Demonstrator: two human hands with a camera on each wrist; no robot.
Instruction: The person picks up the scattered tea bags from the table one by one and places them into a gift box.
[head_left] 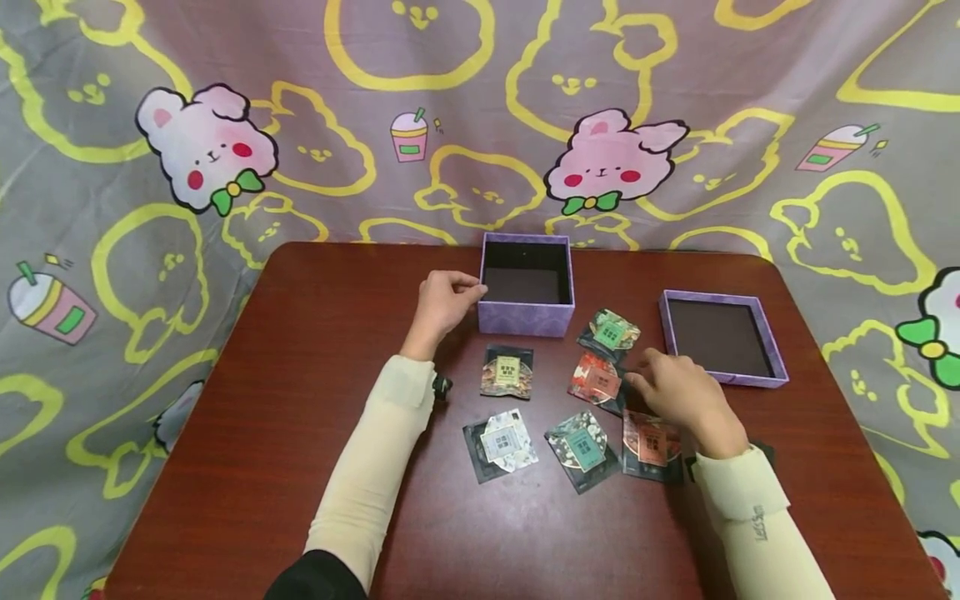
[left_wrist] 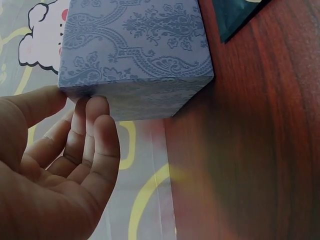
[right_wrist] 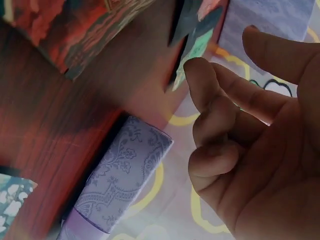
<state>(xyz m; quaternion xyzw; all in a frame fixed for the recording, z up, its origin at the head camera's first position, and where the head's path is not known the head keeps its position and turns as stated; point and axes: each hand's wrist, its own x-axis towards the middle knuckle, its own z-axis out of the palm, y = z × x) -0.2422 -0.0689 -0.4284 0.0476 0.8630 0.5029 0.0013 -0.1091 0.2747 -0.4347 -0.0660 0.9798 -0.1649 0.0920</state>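
Pinching the left wall of the purple box [head_left: 527, 320] by its near left corner with the left hand [head_left: 444, 307], gripping it lightly at the rim between thumb and fingertips. Seeing the box standing upright at the far side of the brown table [head_left: 300, 375], with its dark inside facing up.

Hovering with the right hand [head_left: 686, 402] just right of the red-label packet [head_left: 600, 381], curling the fingers loosely and holding nothing between them or the thumb. Partly covering the far right part of the orange-label packet [head_left: 651, 447] from view with this hand.

Finding the green-label packet [head_left: 609, 333] lying just on the far side of the red-label one, close to the near right corner of the box. Seeing the yellow-label packet [head_left: 507, 372] lying just on the near side of the box, with the white-label packet [head_left: 500, 445] lying nearer still. Noticing the teal-label packet [head_left: 581, 451] lying between the white-label and orange-label ones. Finding the shallow purple lid [head_left: 716, 337] lying inside up at the far right, well apart from the box. Wearing cream sleeves [head_left: 375, 458] on both forearms.
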